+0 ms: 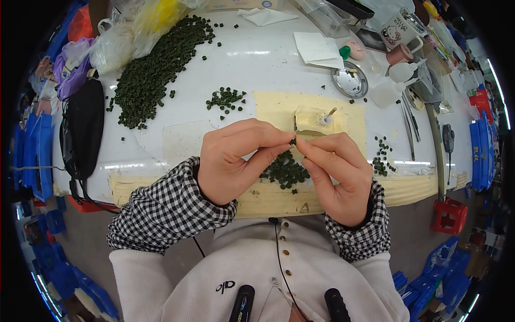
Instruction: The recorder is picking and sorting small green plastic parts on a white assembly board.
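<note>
My left hand (242, 151) and my right hand (337, 167) meet fingertip to fingertip over the near edge of the table. Between them they pinch one small dark green part (293, 141), mostly covered by the fingers, so its exact kind does not show. Just below the fingertips lies a pile of similar small dark green parts (285, 170). Right behind the hands is a cream-coloured block (314, 122) with a thin upright stick on a white base (328, 116). It rests on a yellow sheet (348, 107).
A large heap of dark green parts (155, 70) covers the far left, with a smaller cluster (225, 100) nearer. More parts (383, 155) lie at right. A round metal dish (348, 80), tweezers (407, 129), squeeze bottles (387, 92) and a mug (399, 31) stand right. A black pouch (85, 129) lies left.
</note>
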Demonstrator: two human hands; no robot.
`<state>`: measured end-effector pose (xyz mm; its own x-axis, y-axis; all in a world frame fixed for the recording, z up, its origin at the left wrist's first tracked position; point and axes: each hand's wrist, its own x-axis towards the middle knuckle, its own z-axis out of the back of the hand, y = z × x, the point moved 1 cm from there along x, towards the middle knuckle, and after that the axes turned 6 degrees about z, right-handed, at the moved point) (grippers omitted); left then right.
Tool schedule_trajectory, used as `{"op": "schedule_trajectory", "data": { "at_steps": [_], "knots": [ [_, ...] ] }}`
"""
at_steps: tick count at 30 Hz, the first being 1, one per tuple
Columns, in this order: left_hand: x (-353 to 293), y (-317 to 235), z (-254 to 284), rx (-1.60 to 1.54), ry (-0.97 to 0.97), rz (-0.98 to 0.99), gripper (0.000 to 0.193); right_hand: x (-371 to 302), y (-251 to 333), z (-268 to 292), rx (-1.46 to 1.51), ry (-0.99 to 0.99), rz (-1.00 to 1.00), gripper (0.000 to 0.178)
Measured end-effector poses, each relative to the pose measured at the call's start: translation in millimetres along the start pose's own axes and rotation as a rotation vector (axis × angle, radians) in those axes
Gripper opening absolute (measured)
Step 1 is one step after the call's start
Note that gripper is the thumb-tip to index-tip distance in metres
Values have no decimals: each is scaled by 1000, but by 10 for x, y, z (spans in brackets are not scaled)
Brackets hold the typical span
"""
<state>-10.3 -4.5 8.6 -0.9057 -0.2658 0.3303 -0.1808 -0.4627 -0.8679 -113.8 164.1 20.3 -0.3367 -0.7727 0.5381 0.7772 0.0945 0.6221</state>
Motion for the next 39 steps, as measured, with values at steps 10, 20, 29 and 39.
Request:
{"op": "schedule_trajectory", "data": {
  "at_steps": [10, 20, 29, 39],
  "knots": [
    [-5, -14, 21, -56, 34, 76, 23, -5, -6, -20, 42, 10, -14, 37],
    [-11, -27, 17, -140, 22, 105, 22, -27, -37, -26, 101, -12, -40, 37],
    [-9, -27, 25, -133, 26, 102, 21, -37, -42, -38, 102, -20, -31, 36],
    [42, 68, 27, 29, 242, 171, 17, -158, -229, 231, -57, -364, -117, 24]
  ]
}}
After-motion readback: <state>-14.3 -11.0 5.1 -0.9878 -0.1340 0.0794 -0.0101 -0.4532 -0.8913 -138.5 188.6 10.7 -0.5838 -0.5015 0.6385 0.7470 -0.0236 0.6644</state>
